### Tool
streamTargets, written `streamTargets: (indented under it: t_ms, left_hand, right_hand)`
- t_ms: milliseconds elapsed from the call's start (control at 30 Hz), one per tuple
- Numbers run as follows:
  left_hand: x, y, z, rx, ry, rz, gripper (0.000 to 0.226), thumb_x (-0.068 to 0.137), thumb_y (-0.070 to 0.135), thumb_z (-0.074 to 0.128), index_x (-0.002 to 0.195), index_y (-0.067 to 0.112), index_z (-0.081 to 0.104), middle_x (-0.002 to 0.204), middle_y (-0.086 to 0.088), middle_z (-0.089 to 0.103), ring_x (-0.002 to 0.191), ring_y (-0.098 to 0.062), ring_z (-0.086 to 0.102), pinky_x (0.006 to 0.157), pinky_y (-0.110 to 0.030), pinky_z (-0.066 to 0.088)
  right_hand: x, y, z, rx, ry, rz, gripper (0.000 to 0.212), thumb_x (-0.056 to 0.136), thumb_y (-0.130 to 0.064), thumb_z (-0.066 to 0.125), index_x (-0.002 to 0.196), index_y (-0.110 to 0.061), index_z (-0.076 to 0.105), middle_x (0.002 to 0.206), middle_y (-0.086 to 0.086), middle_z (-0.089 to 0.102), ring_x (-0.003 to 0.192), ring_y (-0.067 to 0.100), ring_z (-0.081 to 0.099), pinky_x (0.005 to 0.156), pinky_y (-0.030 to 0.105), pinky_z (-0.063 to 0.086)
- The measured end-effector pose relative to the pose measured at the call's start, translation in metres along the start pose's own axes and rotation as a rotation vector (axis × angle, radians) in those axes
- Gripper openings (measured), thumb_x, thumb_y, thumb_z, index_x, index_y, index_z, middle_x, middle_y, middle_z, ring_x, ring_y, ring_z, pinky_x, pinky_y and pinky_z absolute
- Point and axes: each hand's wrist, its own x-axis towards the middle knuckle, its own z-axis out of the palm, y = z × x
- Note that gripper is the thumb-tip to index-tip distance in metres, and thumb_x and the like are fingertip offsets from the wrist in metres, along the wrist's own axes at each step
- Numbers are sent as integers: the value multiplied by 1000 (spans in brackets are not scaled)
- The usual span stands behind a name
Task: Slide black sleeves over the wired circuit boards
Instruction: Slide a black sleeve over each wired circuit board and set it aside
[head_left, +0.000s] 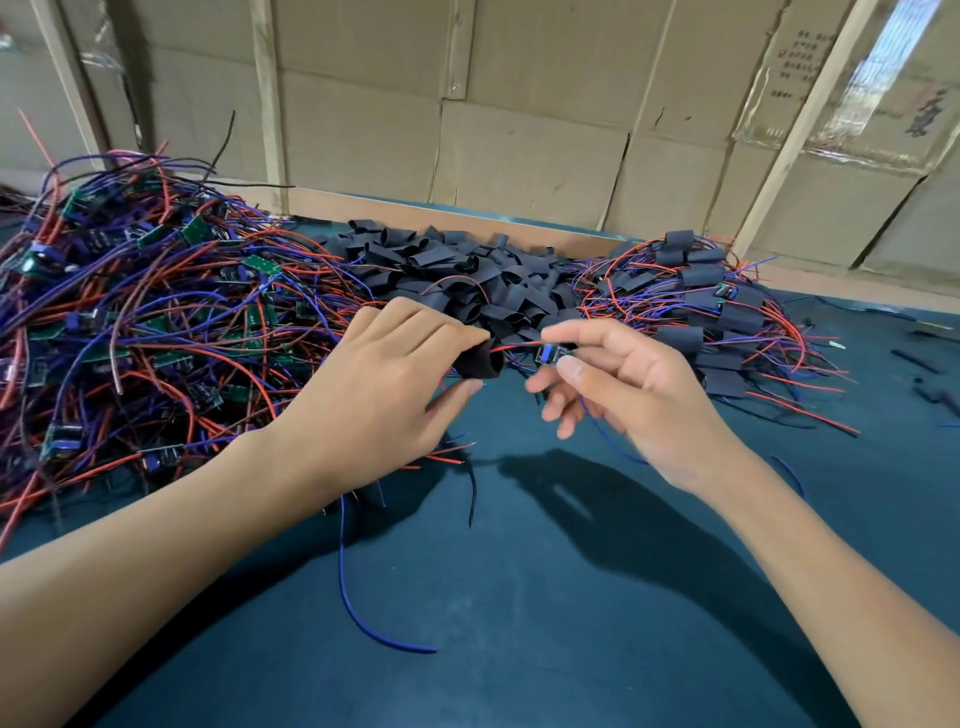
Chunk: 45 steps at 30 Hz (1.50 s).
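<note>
Cardboard (519, 104) lined the wall behind the dark teal worktop (545, 597), which ran from the near edge to a wooden ledge at twelve o'clock. At nine to ten o'clock lay the biggest heap, a tangle of bare wired circuit boards (130, 312) with red and blue leads and green boards showing through. A pile of loose black sleeves (467, 275) sat at twelve o'clock, just beside it. At two o'clock lay a smaller heap of sleeved boards (701, 306), wires trailing outward.

Near the centre, above the worktop, the left hand (374, 400) held one black sleeve (480, 361) pinched between thumb and curled fingers, its open mouth turned toward three o'clock. Red and blue wires (514, 347) ran from that mouth across the short gap to a small circuit board (553, 356), which the right hand (639, 395) pinched between thumb and forefinger, the other fingers loosely spread. The board stood just outside the sleeve, not yet inside it. A blue lead (358, 597) hung down from the left hand and curled on the worktop at six o'clock.
</note>
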Motion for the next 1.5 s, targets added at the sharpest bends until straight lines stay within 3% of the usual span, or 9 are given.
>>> streamTargets:
  t_ms: [133,333,533,633,833,1000,1167,1267,1500]
  left_hand:
    - [2,10,-4,-19,29,32,35,95,25,65,126,7,64,116,-6,65,103,-32,60,83,-46,47]
    - [3,14,-6,-23,58,52,32,96,23,64,125,8,65,113,-6,65,97,-31,60,80,-46,47]
    - [0,12,-3,-79,28,84,34,96,20,65,127,6,64,119,-8,63,105,-32,60,82,-48,48]
    - [0,12,-2,-94,-16,99,32,95,19,65,124,6,64,117,-8,63,103,-30,62,80,-47,49]
    - [0,16,-3,-196,-110,20,33,93,14,67,125,9,62,118,-5,61,100,-18,54,89,-29,43]
    - [2,18,-8,-253,-131,-10,35,98,13,61,133,7,58,125,-6,58,109,-30,61,93,-46,50]
    - [3,18,-9,-281,-122,-17,36,99,10,60,134,4,58,127,-10,59,108,-36,62,91,-50,51]
    - [3,16,-8,-285,-105,19,34,99,7,60,132,1,59,124,-12,61,104,-38,64,88,-51,52]
    - [1,16,-1,-437,-61,-70,32,99,6,60,131,4,60,114,-4,62,101,-19,63,89,-31,49]
  right_hand:
    - [-1,-7,8,29,-4,-40,24,90,-16,64,110,-4,59,99,16,77,68,26,68,52,29,50]
    - [-3,-9,6,-4,15,-11,15,80,-12,77,93,-7,73,69,5,67,48,18,53,37,25,37]
    - [-1,-9,1,-102,2,37,22,74,-33,83,89,-18,81,59,22,52,44,26,39,39,25,32]
    - [0,-8,0,-125,28,76,18,76,-27,85,92,-19,83,54,13,54,44,24,38,40,24,32]
    - [1,-7,3,-135,60,166,14,82,-19,81,96,-20,83,52,3,50,45,20,36,40,23,33]
    - [2,-11,-1,-69,84,266,12,76,-16,85,88,-14,83,51,-3,46,53,21,24,41,23,28]
    - [2,-15,-1,-97,35,274,31,62,-32,88,89,-17,84,47,-11,45,50,18,21,42,22,25]
    - [2,-15,0,-107,22,277,27,64,-27,90,88,-18,83,48,-10,46,50,18,22,43,22,24]
    - [2,-13,0,40,5,309,14,70,-21,83,81,-13,81,59,-5,51,51,14,24,44,23,26]
